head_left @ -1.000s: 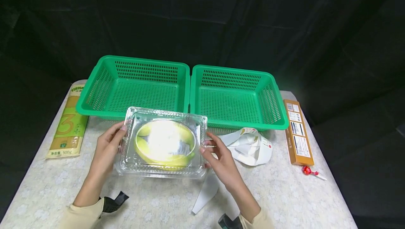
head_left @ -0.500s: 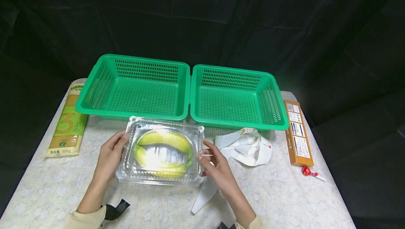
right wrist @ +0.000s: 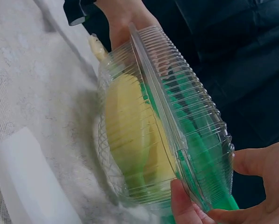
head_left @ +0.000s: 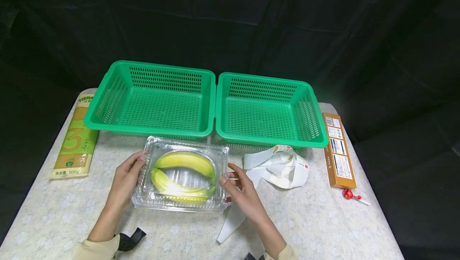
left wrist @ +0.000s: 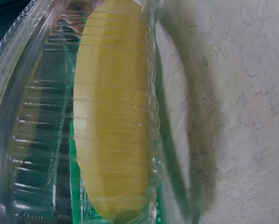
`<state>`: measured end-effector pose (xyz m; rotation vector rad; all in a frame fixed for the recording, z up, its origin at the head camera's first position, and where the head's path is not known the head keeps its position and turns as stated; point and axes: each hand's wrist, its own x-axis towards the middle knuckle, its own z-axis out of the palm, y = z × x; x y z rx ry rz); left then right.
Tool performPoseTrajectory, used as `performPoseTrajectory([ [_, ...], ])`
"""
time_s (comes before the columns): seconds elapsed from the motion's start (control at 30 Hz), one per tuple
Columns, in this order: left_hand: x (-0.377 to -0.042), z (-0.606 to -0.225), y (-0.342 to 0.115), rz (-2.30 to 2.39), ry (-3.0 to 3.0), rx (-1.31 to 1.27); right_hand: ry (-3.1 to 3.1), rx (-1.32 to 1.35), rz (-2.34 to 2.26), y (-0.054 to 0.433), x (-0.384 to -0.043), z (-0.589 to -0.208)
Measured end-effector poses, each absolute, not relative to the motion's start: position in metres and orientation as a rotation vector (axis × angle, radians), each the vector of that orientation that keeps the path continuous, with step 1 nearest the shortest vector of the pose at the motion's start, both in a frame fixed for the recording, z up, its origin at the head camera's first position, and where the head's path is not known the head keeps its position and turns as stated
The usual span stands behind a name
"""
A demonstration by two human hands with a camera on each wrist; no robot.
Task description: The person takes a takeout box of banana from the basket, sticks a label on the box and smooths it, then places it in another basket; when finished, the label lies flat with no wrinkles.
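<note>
A clear plastic clamshell container [head_left: 148, 188] with its lid down is held just in front of the green baskets. Inside it lie yellow bananas [head_left: 185, 160], whose curved sides fill much of the left wrist view. My left hand [head_left: 125, 178] grips the container's left edge, thumb on top. At the right edge my right hand [head_left: 242, 190] pinches the container between thumb and fingers, as the right wrist view also shows. A shadow falls on the cloth beside the container; whether its base touches the table I cannot tell.
Two green baskets [head_left: 161, 130] [head_left: 267, 140] stand side by side at the back. A noodle packet [head_left: 73, 144] lies left. Crumpled white paper strip [head_left: 287, 170] trails right of the container. An orange box [head_left: 339, 152] and a red lollipop [head_left: 347, 194] lie far right.
Both hands have brought the container lower and nearer the person, away from the baskets' front rims. Glare on its lid has shrunk, so the bananas show more clearly. The grip stays the same.
</note>
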<state>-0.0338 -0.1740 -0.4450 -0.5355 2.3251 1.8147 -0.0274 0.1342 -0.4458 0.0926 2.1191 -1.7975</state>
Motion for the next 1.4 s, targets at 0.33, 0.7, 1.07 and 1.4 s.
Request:
performPoseTrajectory([
  [0.33,-0.04,-0.451,-0.175,1.835,2.292,-0.5,2.123,0.095,-1.798,0.131,-0.026,-0.455],
  [0.7,-0.043,-0.457,-0.176,1.807,2.319,-0.463,2.121,0.107,-1.81,0.125,-0.025,-0.46],
  [1.07,-0.046,-0.461,-0.176,1.821,2.298,-0.483,2.146,0.116,-1.801,0.123,-0.029,-0.463],
  [1.4,-0.052,-0.465,-0.177,1.787,2.333,-0.504,2.146,0.128,-1.817,0.121,-0.033,-0.463],
])
